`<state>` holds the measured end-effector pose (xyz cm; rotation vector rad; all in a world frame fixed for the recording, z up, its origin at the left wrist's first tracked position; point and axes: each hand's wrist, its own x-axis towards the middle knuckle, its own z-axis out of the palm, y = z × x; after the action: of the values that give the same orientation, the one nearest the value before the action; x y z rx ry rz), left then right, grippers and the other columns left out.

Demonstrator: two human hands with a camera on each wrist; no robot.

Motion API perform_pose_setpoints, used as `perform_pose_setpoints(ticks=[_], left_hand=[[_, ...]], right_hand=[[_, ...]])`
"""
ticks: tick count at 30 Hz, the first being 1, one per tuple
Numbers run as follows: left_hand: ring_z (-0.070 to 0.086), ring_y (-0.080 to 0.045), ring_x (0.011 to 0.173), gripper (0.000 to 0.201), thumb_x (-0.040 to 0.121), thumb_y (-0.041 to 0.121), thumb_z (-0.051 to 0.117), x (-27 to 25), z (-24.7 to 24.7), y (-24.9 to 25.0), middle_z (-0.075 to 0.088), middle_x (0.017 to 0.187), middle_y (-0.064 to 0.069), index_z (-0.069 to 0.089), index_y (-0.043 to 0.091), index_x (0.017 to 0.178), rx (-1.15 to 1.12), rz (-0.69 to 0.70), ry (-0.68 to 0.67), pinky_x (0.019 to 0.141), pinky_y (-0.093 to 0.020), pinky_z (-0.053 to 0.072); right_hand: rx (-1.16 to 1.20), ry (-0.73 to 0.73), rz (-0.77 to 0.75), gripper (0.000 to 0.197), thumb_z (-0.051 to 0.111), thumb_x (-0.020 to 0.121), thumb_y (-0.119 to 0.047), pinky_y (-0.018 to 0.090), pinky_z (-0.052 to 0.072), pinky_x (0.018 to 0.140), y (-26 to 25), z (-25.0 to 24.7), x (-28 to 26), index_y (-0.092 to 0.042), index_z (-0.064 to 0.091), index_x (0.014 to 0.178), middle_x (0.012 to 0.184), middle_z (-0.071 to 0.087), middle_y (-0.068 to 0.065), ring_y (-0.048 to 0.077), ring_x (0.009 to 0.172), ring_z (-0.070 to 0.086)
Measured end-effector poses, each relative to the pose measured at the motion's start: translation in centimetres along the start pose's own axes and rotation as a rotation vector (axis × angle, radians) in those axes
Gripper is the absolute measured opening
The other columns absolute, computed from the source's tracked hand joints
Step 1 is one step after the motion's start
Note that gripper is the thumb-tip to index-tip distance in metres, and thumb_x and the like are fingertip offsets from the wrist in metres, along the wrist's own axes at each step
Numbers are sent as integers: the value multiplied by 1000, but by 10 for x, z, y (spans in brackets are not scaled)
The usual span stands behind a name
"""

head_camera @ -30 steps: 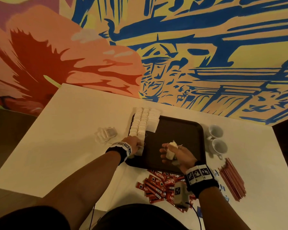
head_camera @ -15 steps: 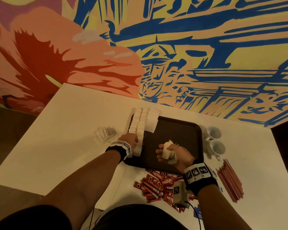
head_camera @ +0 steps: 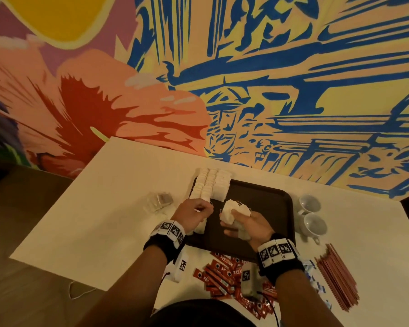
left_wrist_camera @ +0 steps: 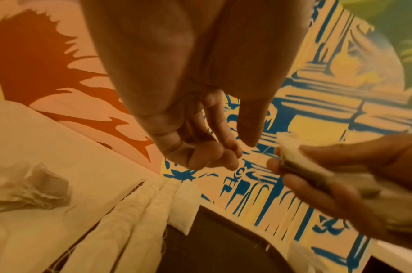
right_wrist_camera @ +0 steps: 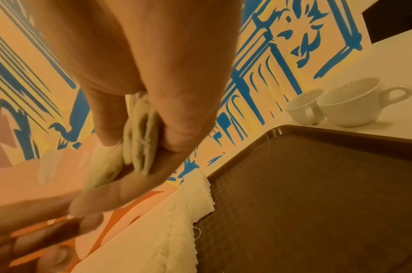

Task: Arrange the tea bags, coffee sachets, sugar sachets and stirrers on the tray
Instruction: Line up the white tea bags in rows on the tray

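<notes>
The right hand is clasping a loose bundle of tea bags over the tray while the left hand's fingers, curled and seemingly empty, are reaching toward it: trailing strings risk snagging, spilling bags onto the neat far-left rows.

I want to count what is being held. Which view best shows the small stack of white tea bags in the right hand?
The right wrist view: the white tea bags show edge-on, layers separable, pinched in the right hand. The head view shows them whole but small; the left wrist view blurred.
</notes>
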<state>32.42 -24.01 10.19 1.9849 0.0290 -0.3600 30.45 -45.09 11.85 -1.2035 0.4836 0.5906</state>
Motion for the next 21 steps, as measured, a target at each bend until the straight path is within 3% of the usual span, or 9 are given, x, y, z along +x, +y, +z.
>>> perform_pose_setpoints(ticks=[2,7,11,15,18,21], left_hand=[[67,-9,79,11,94,26,67,-14,-1,8,72,97,7,73,23,103,-72,-5,-32,62,-13,46],[66,-9,78,15,93,30,69,-35,1,27,73,101,3,71,26,108,-155,1,-79,63,-25,51],[65,-9,77,13,93,31,70,-45,10,38,72,98,4,70,30,105,-174,24,-82,61,-25,52],[61,-2,65,17,92,31,70,-49,17,43,70,85,8,75,19,103,-155,13,48,56,-19,48],[63,-12,75,19,89,32,75,-49,18,40,72,95,-5,77,18,102,-140,13,146,59,-21,50],[50,-6,53,18,90,30,74,-53,17,41,63,70,-9,77,17,101,-181,-7,224,53,-17,42]], right_hand=[[-16,-8,-10,32,65,98,-18,42,59,80,0,1,-4,-2,63,126,112,75,17,30,102,74],[-44,-74,-25,23,66,98,-16,39,62,79,-4,4,-18,-2,70,116,102,78,12,23,92,74],[-121,-124,-55,28,74,92,-20,35,59,76,-3,3,-22,-6,73,116,110,76,11,26,104,71],[-210,-127,-57,24,79,88,-21,33,57,72,-1,-2,-23,-7,76,108,96,76,9,20,87,69],[-221,-91,-74,19,78,89,-22,33,56,70,1,-9,-22,-7,77,101,87,72,9,20,81,66],[-180,-63,-102,16,75,91,-20,32,55,69,2,-16,-24,-8,79,101,89,70,8,19,82,63]])
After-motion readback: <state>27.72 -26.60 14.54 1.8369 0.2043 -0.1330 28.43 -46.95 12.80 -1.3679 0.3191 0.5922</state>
